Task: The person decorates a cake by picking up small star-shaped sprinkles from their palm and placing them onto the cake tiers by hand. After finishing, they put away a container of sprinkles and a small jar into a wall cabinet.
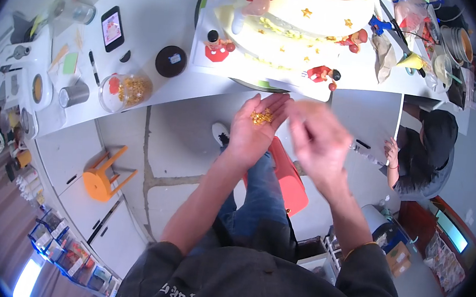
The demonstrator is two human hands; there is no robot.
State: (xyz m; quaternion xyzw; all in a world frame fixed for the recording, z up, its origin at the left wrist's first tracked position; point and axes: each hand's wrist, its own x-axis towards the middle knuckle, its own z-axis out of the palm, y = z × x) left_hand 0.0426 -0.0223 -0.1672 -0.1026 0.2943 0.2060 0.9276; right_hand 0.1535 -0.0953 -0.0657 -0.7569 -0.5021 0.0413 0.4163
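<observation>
My left hand is palm up below the cake's front edge, fingers extended, with a small heap of gold sprinkles cupped in it. Just to its right hovers my right hand, blurred by motion, with its fingers curled in. Anything between those fingertips is hidden by the blur. Beyond both hands stands a large pale tiered cake, dotted with gold stars. Small figures in red sit around it, among them a dark-haired figure at the left and another figure at the front right.
On the white table lie a phone, a round black lid and a clear tub of gold pieces. An orange stool and a red stool are below. At the right, a person holds a board's edge.
</observation>
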